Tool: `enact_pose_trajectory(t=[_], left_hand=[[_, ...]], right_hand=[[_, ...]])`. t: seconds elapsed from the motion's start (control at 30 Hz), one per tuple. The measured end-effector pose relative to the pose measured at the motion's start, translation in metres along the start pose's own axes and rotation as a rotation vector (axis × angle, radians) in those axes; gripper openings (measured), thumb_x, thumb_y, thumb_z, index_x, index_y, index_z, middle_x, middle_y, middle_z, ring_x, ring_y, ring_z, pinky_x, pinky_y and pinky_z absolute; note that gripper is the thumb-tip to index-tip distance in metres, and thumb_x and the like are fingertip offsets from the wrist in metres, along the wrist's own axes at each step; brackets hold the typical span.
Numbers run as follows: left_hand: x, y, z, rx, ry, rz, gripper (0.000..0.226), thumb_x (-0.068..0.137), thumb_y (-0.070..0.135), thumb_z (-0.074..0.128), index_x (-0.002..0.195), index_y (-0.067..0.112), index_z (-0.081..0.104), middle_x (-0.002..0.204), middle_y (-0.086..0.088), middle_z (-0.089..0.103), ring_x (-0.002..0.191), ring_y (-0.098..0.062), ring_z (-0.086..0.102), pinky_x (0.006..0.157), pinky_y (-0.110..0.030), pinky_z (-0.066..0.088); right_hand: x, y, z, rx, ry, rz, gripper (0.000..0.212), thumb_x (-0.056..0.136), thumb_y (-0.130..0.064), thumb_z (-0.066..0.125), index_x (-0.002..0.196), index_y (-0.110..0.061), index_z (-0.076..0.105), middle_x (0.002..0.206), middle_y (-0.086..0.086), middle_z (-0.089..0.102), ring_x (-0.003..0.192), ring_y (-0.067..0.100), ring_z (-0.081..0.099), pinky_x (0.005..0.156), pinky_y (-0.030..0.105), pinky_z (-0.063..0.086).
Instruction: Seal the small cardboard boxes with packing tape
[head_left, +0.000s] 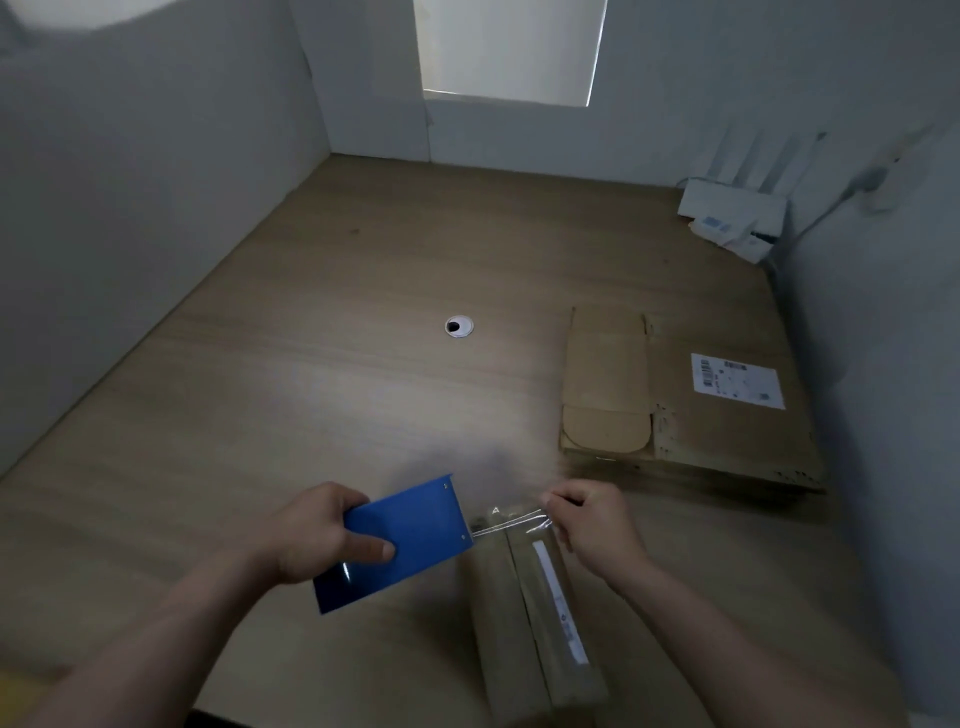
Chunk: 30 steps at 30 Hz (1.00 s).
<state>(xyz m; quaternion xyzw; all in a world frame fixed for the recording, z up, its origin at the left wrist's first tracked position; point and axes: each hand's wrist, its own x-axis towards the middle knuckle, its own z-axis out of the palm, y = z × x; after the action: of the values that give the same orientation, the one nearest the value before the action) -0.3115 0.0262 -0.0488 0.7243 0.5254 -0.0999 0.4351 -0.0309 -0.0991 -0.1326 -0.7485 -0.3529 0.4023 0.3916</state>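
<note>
Left hand (322, 535): grips blue dispenser (400, 540).
Right hand (592, 525): pinches tape (511, 522) end.
Box (524, 613): table (363, 405) near edge, long axis front-to-back, beneath tape, nearer right.

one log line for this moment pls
left hand: grips blue tape dispenser | right hand: pinches tape | tape: stretched over far end of small box | flat carton: apart, at right

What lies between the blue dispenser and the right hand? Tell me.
Clear tape runs from the blue dispenser to the right hand, above the small box, in the head view.
</note>
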Motion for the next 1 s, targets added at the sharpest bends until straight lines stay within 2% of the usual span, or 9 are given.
enact_pose_trajectory(t=[0.13,0.4,0.47,0.57,0.63,0.77,0.83,0.9,1.0], left_hand=[[0.005,0.004,0.006,0.018,-0.003,-0.040,0.021,0.079,0.031,0.080,0.087,0.015,0.071,0.081,-0.005,0.071,0.070,-0.017,0.064,0.062,-0.029,0.043],[0.015,0.007,0.011,-0.025,-0.021,-0.106,0.029,0.072,0.036,0.082,0.090,0.015,0.072,0.088,-0.006,0.073,0.082,-0.023,0.069,0.071,-0.034,0.049],[0.016,0.008,0.010,-0.040,-0.027,-0.107,0.032,0.068,0.038,0.081,0.089,0.015,0.072,0.087,-0.006,0.073,0.081,-0.023,0.068,0.069,-0.033,0.049],[0.016,0.008,0.010,-0.036,-0.033,-0.095,0.021,0.077,0.030,0.080,0.090,0.015,0.072,0.088,-0.005,0.072,0.081,-0.022,0.067,0.066,-0.030,0.045],[0.015,0.008,0.011,-0.036,-0.040,-0.084,0.020,0.078,0.029,0.080,0.090,0.015,0.071,0.088,-0.004,0.071,0.081,-0.021,0.066,0.066,-0.030,0.045],[0.013,0.003,0.014,-0.063,-0.052,-0.055,0.018,0.079,0.030,0.079,0.087,0.016,0.068,0.084,-0.003,0.068,0.076,-0.019,0.062,0.063,-0.030,0.040],[0.013,0.002,0.015,-0.067,-0.058,-0.046,0.018,0.080,0.030,0.078,0.087,0.017,0.067,0.085,-0.003,0.067,0.077,-0.019,0.062,0.063,-0.030,0.040],[0.014,0.001,0.014,-0.066,-0.061,-0.032,0.018,0.080,0.031,0.078,0.086,0.018,0.067,0.084,-0.002,0.067,0.076,-0.018,0.062,0.063,-0.029,0.041],[0.013,-0.009,0.011,-0.068,-0.079,0.009,0.018,0.080,0.032,0.079,0.086,0.018,0.068,0.080,0.001,0.068,0.072,-0.015,0.064,0.062,-0.027,0.043]], right_hand=[[0.004,0.008,0.004,-0.016,0.032,-0.001,0.027,0.092,-0.015,0.067,0.066,-0.010,0.070,0.050,0.000,0.057,0.048,0.010,0.050,0.058,0.033,0.043],[0.007,0.022,0.015,-0.062,0.132,0.052,0.017,0.093,-0.022,0.066,0.076,-0.022,0.072,0.065,-0.007,0.066,0.066,0.013,0.062,0.068,0.038,0.052],[0.004,0.015,0.019,-0.166,0.162,0.054,0.011,0.096,-0.028,0.062,0.098,-0.023,0.072,0.083,-0.008,0.069,0.081,0.014,0.064,0.071,0.030,0.048],[-0.003,0.010,0.021,-0.353,0.249,0.083,0.043,0.097,-0.036,0.057,0.138,-0.024,0.050,0.120,-0.003,0.061,0.107,0.016,0.059,0.081,0.031,0.046],[-0.010,0.005,0.024,-0.442,0.316,-0.092,0.039,0.098,-0.032,0.054,0.135,-0.023,0.052,0.130,-0.004,0.051,0.115,0.015,0.053,0.088,0.030,0.044],[-0.014,0.017,0.036,-0.627,0.212,-0.578,0.024,0.095,-0.034,0.046,0.097,-0.023,0.067,0.102,-0.005,0.063,0.096,0.013,0.055,0.084,0.035,0.050],[-0.014,0.026,0.040,-0.672,0.148,-0.610,0.025,0.095,-0.034,0.045,0.099,-0.022,0.068,0.101,-0.004,0.066,0.094,0.017,0.061,0.081,0.039,0.055],[-0.015,0.037,0.039,-0.686,0.151,-0.590,0.035,0.096,-0.034,0.044,0.111,-0.018,0.071,0.112,0.001,0.070,0.103,0.022,0.067,0.090,0.038,0.056],[-0.018,0.044,0.040,-0.687,0.132,-0.491,0.049,0.098,-0.040,0.037,0.128,-0.017,0.068,0.131,0.002,0.067,0.119,0.020,0.064,0.104,0.033,0.042]])
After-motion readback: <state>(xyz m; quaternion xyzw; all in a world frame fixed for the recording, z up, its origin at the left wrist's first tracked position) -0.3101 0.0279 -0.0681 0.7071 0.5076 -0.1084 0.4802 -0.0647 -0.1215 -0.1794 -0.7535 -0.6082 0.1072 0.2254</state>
